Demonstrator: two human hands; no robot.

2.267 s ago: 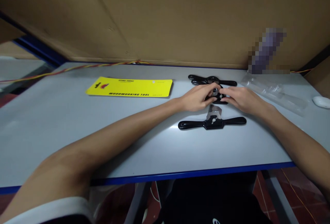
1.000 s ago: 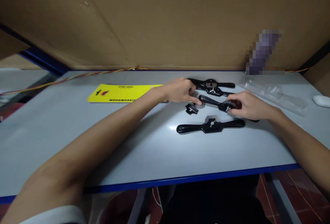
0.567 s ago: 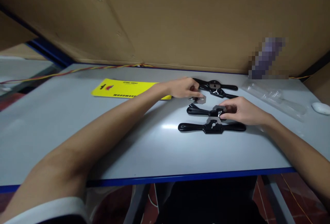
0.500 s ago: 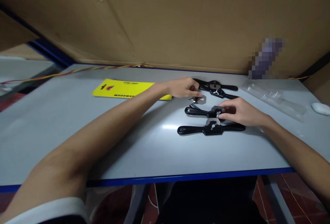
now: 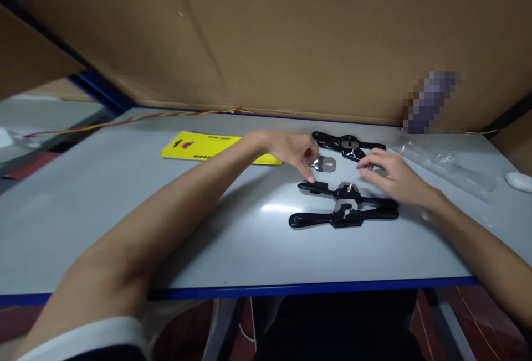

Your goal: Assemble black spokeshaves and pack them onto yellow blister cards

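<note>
The left hand (image 5: 293, 149) reaches across the table (image 5: 124, 206) with its fingers curled loosely, index tip pointing down just beside a small flat steel blade (image 5: 326, 164); whether the tip touches it I cannot tell, and the hand clamps nothing. The right hand (image 5: 393, 178) hovers with fingers spread and relaxed, holding nothing, just above the right handle of the middle spokeshave (image 5: 344, 190), which lies on the table between the two hands.

By the look of it, the step in hand is fitting or removing a blade: the loose blade sits just beyond the middle spokeshave, off the left fingertips. A next move would call for a fine pinch on the thin plate, since it lies flat on a smooth surface and gives little edge to catch, and for steadying the tool body with the other hand.

The nearest spokeshave (image 5: 343, 216) lies just toward the person from the right hand, almost touching the middle one; a third spokeshave (image 5: 348, 144) lies beyond the fingertips. All three are glossy black cast bodies with slim winged handles and a bright metal centre. The table top is smooth pale grey with a blue edge. Left of the left wrist lies a yellow card (image 5: 203, 146); right of the right hand, a clear plastic shell (image 5: 446, 164)
</note>
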